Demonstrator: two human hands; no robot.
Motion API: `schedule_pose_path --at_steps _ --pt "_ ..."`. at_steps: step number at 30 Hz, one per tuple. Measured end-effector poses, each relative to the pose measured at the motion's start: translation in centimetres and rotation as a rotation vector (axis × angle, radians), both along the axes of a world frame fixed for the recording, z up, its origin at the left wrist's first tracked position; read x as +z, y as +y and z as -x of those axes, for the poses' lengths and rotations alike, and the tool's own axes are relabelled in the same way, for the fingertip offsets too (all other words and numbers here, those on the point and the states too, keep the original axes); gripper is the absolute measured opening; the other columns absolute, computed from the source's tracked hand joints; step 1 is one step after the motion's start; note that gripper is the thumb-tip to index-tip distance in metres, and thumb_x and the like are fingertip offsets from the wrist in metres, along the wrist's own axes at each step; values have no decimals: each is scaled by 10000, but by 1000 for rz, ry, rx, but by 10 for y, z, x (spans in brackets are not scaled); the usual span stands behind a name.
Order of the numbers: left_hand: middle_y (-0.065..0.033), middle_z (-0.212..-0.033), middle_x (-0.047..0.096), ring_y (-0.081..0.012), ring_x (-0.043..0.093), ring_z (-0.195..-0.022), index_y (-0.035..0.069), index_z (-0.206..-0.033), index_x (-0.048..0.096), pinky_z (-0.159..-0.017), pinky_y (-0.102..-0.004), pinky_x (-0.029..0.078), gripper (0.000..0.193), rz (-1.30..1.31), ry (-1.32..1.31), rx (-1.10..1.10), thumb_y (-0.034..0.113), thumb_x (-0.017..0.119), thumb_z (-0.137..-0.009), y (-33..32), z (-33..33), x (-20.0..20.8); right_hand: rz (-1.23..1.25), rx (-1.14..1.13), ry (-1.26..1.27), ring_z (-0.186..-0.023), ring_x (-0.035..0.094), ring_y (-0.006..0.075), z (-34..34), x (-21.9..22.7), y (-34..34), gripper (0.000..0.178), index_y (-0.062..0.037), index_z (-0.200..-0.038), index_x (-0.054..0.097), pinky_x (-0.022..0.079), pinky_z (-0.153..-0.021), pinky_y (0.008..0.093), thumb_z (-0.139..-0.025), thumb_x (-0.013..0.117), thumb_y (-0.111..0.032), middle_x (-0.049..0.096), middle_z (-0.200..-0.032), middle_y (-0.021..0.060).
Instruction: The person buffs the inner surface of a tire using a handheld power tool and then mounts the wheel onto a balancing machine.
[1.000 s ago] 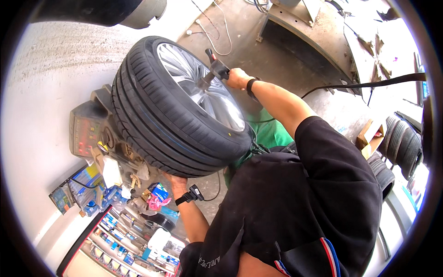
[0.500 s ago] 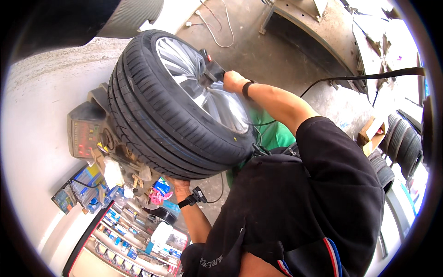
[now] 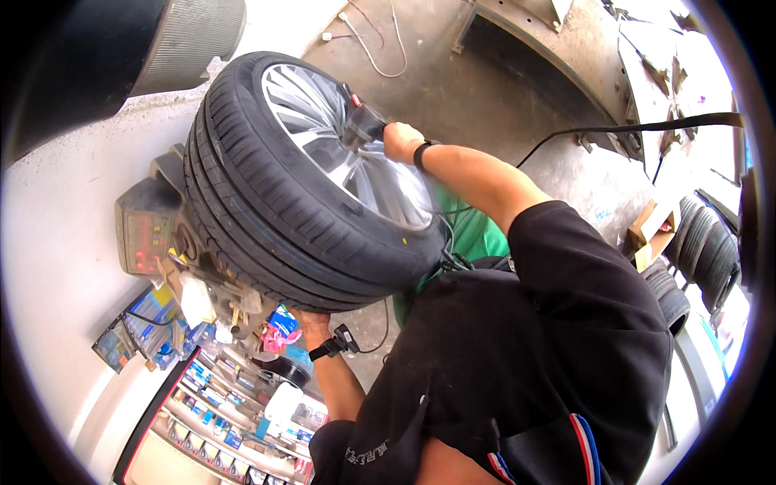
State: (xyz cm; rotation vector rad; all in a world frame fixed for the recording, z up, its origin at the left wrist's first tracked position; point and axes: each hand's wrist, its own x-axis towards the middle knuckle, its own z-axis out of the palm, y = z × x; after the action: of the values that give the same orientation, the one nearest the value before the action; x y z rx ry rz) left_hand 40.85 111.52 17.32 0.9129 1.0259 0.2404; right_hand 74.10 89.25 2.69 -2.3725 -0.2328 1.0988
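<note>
A wide black tyre on a silver multi-spoke rim (image 3: 303, 101) is mounted on a wheel balancer, its tread side toward the lower left. At the hub sits a black wing nut (image 3: 361, 128) with a red part on it. My right hand (image 3: 400, 142) is closed round the near end of this nut, with a dark band at the wrist. My left hand (image 3: 312, 325) is at the underside of the tyre (image 3: 267, 186), next to a blue packet (image 3: 283, 321). Its fingers are hidden by the tyre. A small black device is strapped to my left wrist.
The balancer's panel (image 3: 147, 234) with red lights is left of the tyre. Small parts and boxes lie below it, beside a stocked shelf (image 3: 218, 420). A dark curved hood (image 3: 105, 56) fills the upper left. Stacked tyres (image 3: 705, 250) stand right; a black cable (image 3: 630, 128) crosses there.
The view has shifted slightly, so the tyre and my right hand appear a little farther left. My right hand keeps its grip on the wing nut, and my left hand stays under the tyre.
</note>
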Motion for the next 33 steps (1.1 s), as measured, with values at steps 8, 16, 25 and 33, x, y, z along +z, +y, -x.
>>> schedule_pose_path --at_steps 8,16,25,33 --pt "-60 -1482 388 -298 393 -1330 128 -1472 318 -1124 -455 327 753 -1 3 3 631 398 -918 8 17 -9 -119 356 240 -680 697 306 -29 56 -8 249 97 -840 668 562 -706 427 -719 560 -91 675 -856 236" --pt "-71 -1473 393 -295 387 -1331 120 -1466 317 -1122 -454 322 763 -44 46 -14 623 450 -908 -1 12 -5 -436 35 -242 -1002 621 426 -79 37 41 386 86 -1068 521 490 -876 470 -910 550 -265 650 -998 286" --pt "-75 -1479 390 -297 364 -1350 107 -1458 342 -1138 -450 294 748 9 7 -3 617 416 -915 12 27 -11 -255 143 -99 -959 639 422 -39 -63 -30 517 -18 -1014 652 547 -723 485 -955 385 -456 665 -1011 252" --pt "-64 -1469 413 -304 394 -1329 120 -1451 366 -1134 -461 304 728 74 41 89 608 421 -914 -5 6 7 -817 -463 604 -760 669 188 -26 64 -2 376 29 -984 655 553 -611 307 -878 610 -329 657 -837 96"
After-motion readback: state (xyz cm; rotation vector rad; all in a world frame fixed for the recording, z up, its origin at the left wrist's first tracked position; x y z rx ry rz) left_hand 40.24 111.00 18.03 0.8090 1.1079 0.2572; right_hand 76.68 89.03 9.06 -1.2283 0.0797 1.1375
